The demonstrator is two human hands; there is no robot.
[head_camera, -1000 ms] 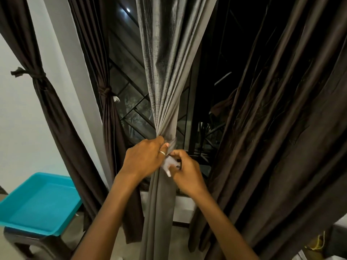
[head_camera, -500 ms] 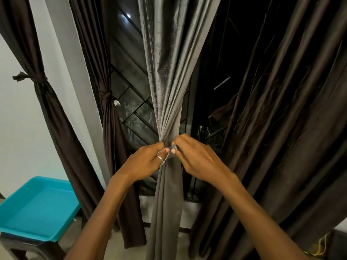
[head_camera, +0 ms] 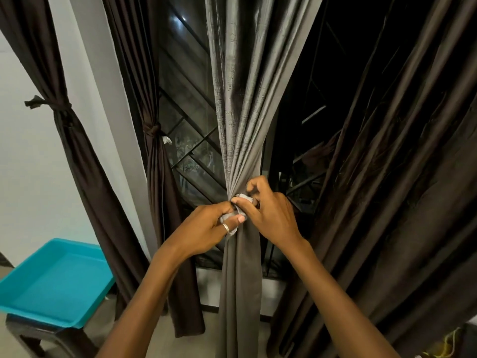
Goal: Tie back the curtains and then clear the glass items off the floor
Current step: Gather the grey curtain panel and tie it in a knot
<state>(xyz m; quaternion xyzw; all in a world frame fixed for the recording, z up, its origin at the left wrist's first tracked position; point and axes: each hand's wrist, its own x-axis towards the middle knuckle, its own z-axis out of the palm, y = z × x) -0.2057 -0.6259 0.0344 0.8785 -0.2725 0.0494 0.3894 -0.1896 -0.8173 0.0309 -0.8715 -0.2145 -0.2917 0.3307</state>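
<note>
no readable text, no labels, no brands, no numbers

A pale floor (head_camera: 209,343) is seen along the bottom edge, in the gaps between the hanging fabric. At the lower left a dark stool (head_camera: 38,337) is set on it; only the seat and part of the legs are shown. A shallow teal tray (head_camera: 55,282) is laid flat on the stool's seat and overhangs it on the window side. At the lower right, in deep shadow, what may be a yellow cord (head_camera: 450,343) is glimpsed low down; whether it is laid on the floor cannot be told.
</note>
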